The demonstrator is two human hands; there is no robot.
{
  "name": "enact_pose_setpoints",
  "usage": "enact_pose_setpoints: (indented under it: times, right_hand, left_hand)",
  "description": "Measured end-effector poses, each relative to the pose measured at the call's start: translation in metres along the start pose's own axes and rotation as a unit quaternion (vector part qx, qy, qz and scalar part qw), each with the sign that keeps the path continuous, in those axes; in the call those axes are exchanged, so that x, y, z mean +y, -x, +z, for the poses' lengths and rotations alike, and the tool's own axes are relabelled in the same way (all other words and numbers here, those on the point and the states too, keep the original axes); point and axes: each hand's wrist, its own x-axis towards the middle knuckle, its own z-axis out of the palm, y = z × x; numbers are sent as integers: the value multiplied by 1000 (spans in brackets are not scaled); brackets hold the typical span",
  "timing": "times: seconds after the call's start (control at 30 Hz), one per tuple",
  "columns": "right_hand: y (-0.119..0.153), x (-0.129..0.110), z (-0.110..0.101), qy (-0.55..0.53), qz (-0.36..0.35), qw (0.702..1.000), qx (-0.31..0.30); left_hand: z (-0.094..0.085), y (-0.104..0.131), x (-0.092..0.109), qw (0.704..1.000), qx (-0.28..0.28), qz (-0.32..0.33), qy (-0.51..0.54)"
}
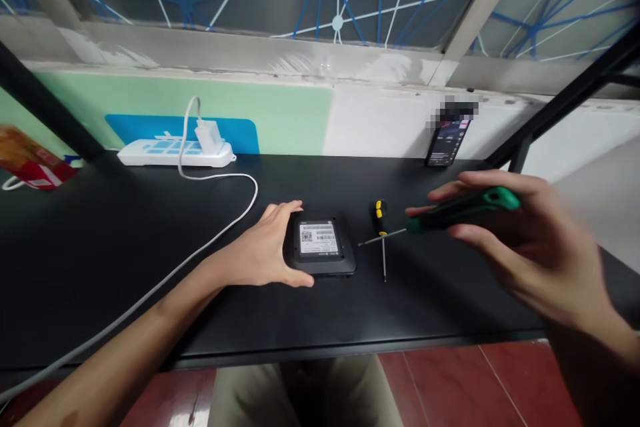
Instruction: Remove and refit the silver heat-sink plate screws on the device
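A flat black device with a white printed label lies on the black desk. My left hand grips it from the left side, thumb at the near edge and fingers at the far edge. Above the desk to the right, my right hand holds a green-handled screwdriver between thumb and fingers. Its shaft points left, with the tip near the device's right side; from this angle I cannot tell whether they touch. Beyond that shaft, a yellow and black screwdriver rests on the desk with its tip towards me.
A white power strip with a plugged-in charger stands at the back left. Its white cable runs across the desk's left side. A phone leans against the wall at the back right. A red packet sits far left.
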Motion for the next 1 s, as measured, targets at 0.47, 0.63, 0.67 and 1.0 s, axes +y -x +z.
enact_pose_setpoints:
  times: [0.47,0.63,0.67,1.0]
  right_hand:
    - [-4,58,16,-91,110,989,36]
    - [-4,57,13,-91,98,991,27]
    - [-4,57,13,-87,96,991,26]
    - [-2,72,18,-94,99,989,49]
  left_hand:
    - [-11,4,-3,999,-41,13,-21]
    - [-12,4,-4,998,-46,25,-19]
    - [-12,4,-4,999,-46,24,-18]
    - [-14,6,-5,999,-39,25,-9]
